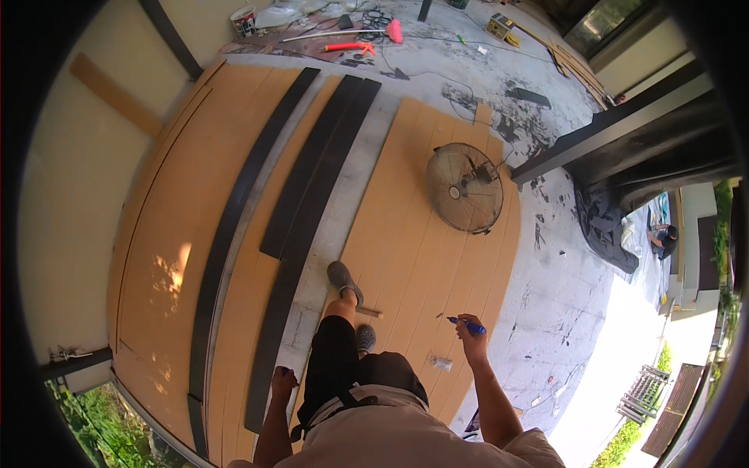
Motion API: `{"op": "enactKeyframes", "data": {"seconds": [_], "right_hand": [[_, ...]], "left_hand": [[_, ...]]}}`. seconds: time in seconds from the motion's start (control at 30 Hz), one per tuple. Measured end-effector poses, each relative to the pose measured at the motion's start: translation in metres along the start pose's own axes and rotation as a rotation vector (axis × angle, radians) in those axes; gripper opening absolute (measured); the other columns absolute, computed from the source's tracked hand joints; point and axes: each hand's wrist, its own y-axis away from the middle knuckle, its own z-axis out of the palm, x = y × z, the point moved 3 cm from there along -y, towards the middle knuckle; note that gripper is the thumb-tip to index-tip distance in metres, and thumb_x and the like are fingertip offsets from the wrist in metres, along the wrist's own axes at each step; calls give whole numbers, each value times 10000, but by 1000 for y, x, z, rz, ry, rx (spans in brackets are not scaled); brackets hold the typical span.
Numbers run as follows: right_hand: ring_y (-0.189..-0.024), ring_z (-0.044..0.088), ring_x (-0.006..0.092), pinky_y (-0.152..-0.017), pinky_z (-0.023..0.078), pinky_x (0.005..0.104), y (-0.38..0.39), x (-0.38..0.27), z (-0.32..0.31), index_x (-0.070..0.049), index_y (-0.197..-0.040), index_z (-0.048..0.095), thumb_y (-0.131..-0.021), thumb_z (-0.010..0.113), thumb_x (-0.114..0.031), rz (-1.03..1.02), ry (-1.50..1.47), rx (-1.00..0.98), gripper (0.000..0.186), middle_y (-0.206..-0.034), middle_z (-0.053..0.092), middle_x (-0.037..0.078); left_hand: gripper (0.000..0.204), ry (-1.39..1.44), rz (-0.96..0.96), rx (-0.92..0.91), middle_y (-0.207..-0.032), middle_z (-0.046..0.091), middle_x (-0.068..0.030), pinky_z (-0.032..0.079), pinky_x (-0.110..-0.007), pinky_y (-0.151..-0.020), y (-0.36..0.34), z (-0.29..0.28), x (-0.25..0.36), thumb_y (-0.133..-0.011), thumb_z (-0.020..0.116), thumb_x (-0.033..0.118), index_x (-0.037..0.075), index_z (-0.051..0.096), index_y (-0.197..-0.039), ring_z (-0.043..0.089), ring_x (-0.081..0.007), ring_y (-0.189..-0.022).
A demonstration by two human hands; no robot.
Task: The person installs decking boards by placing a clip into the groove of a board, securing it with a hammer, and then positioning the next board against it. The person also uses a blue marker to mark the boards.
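Note:
My right hand [471, 335] is closed round a blue marker [473, 327], its tip pointing left above the tan planks [409, 281]. A small dark mark [439, 316] shows on the plank just left of the tip. My left hand [283, 381] hangs low beside my leg, fingers curled; what it may hold is hidden. Beneath it runs a long black plank [269, 351]. Near my shoes lies a hammer-like tool [370, 312] with a light handle. Below the marker, a small clear packet [441, 363] rests on the planks.
A round caged fan [465, 188] stands on the planks ahead. More black boards [312, 187] lie to the left. A grey post [608, 129] slants at the right. A red caulking gun [349, 48] and a pink-headed pole [394, 31] lie far off. Another person [664, 242] crouches at far right.

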Motion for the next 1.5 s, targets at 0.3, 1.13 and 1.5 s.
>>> {"op": "enactKeyframes", "data": {"seconds": [0.3, 1.13, 1.5], "right_hand": [[-702, 556, 91, -635, 461, 246, -135, -151, -21, 5, -1135, 640, -990, 641, -140, -96, -241, 328, 205, -801, 615, 38], [-588, 503, 83, -551, 423, 236, -619, -320, -103, -32, -1090, 670, -985, 682, -259, 57, -286, 404, 251, -727, 592, 1], [-707, 576, 82, -630, 464, 235, -896, -487, -81, -18, -1150, 662, -993, 674, -200, -135, -109, -13, 241, -824, 657, 29]], "left_hand": [[175, -1124, 422, -523, -642, 571, -126, 493, -416, -507, -175, 38, 59, -920, 610, 75, 7, 541, -774, 599, -234, -579], [138, 209, -527, 93, -780, 643, -127, 481, -334, -449, -381, 260, 471, -946, 583, 50, 46, 556, -1081, 603, -236, -564], [244, 78, 219, 23, -856, 697, -93, 544, -357, -745, -439, 425, 824, -999, 618, 251, 18, 616, -1071, 702, -203, -814]]}}
